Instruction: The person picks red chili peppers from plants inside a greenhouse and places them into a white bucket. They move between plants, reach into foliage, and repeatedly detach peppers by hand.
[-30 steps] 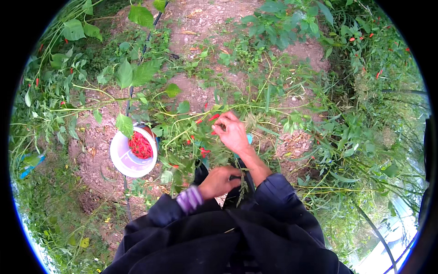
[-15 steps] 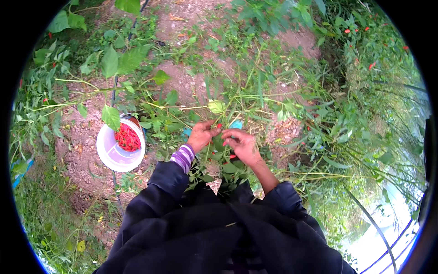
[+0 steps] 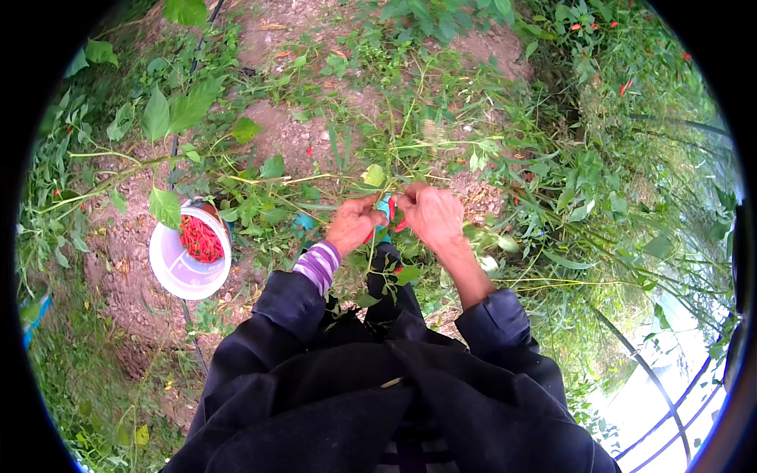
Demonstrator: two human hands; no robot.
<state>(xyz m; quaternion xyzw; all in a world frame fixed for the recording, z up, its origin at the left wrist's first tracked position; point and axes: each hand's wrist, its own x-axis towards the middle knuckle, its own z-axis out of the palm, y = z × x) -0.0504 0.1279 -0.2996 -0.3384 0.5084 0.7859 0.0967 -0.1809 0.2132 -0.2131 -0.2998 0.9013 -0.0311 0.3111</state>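
Note:
My left hand (image 3: 353, 224) is closed in a pinch among the stems of a chili plant, a red tip showing below its fingers. Close on its right, my right hand (image 3: 435, 217) has curled fingers, back of the hand upward, with another bit of red under them. Between the two sets of fingertips a red chili pepper (image 3: 392, 206) shows against a blue shoe. Leafy plant stems (image 3: 374, 264) hang below the hands. To the left, a white bucket (image 3: 162, 264) leans with its mouth toward me, partly filled with red chili peppers (image 3: 201, 240).
A leafy branch (image 3: 118, 167) reaches in from the left above the bucket. A thin black hose (image 3: 186, 87) runs along the soil past the bucket. Dense plants with red peppers (image 3: 625, 87) stand on the right. Bent dark rods (image 3: 643, 363) cross a bright area at lower right.
My right hand has turned over and its fingers have curled in more. The leaves under my hands have shifted, uncovering more of the shoe and leg. The whole view has swung slightly right.

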